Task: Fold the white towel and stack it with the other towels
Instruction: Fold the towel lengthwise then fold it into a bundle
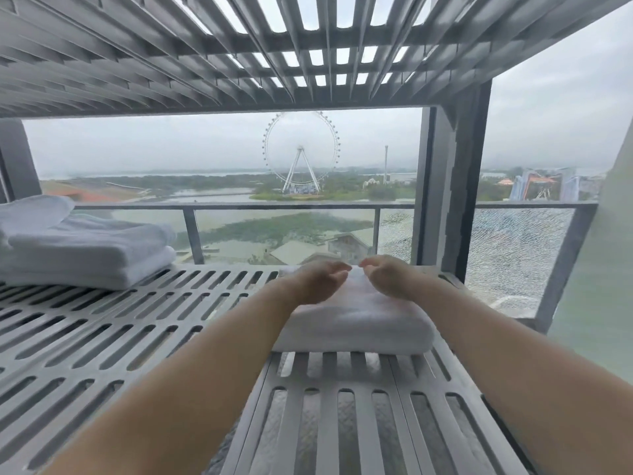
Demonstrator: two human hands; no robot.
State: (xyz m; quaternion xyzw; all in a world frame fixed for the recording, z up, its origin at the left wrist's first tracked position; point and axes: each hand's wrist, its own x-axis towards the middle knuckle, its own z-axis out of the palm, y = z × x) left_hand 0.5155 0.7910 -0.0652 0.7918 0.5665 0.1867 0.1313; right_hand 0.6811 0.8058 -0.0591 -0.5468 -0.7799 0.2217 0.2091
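Slatted metal shelf [102,330] carries everything. Towel stack [89,248] is my reference. White towel [356,323] is folded into a thick pad and lies well to the right of the stack, on the same shelf level and not touching it. Fold looks done, stacking not yet.

Handling, my read:
- Light, soft, thick terry with no stiffness. Layers will sag and splay if it's lifted by one edge.
- Not slippery, not fragile. The slats could snag a loose corner.
- Best hold is both hands at opposite sides, thumbs on top, fingers under the bottom layer. Carry it flat across to the stack.

Left hand [318,282] is over the towel's top on the side nearer the stack, fingers nearly straight and relaxed, gripping nothing. Right hand [390,279] is on the side away from the stack, fingers curled down. Can't tell whether they pinch cloth or are empty; it's blurred.

Hidden or unclear:
- Towel's far edge sits behind both hands.
- Palm-to-cloth contact is unclear.
- Stack's left end is cut off by the frame, so the towel count is unknown.
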